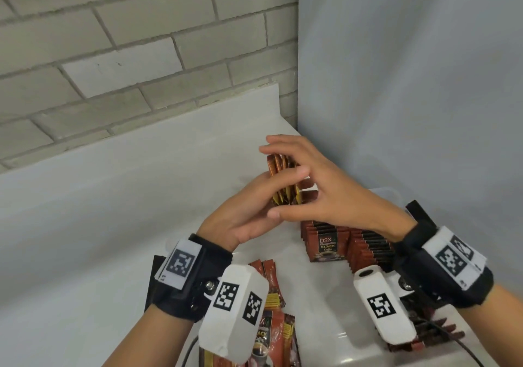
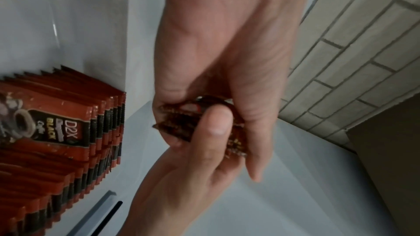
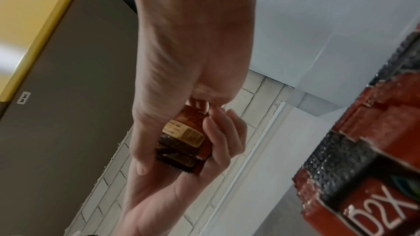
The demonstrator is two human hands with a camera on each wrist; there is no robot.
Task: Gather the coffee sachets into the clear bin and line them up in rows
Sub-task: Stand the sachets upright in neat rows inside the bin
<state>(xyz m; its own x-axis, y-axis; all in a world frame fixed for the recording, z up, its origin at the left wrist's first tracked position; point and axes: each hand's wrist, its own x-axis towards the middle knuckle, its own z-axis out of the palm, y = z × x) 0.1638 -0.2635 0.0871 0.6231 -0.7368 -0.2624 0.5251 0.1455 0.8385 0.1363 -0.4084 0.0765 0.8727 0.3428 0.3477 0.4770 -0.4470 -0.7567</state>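
Left hand (image 1: 243, 211) grips a small stack of red-brown foil coffee sachets (image 1: 278, 179) at frame centre. Right hand (image 1: 317, 185), fingers spread, pinches its top. Best to square the edges before lowering into the clear plastic bin (image 1: 387, 194) beside the standing sachet rows (image 1: 328, 243).

White counter (image 1: 119, 225) bears loose sachets (image 1: 271, 284).

Grey brick wall (image 1: 113, 55) behind, plain pale wall (image 1: 410, 83) at rt, white countertop (image 1: 113, 211) w/ upstand.
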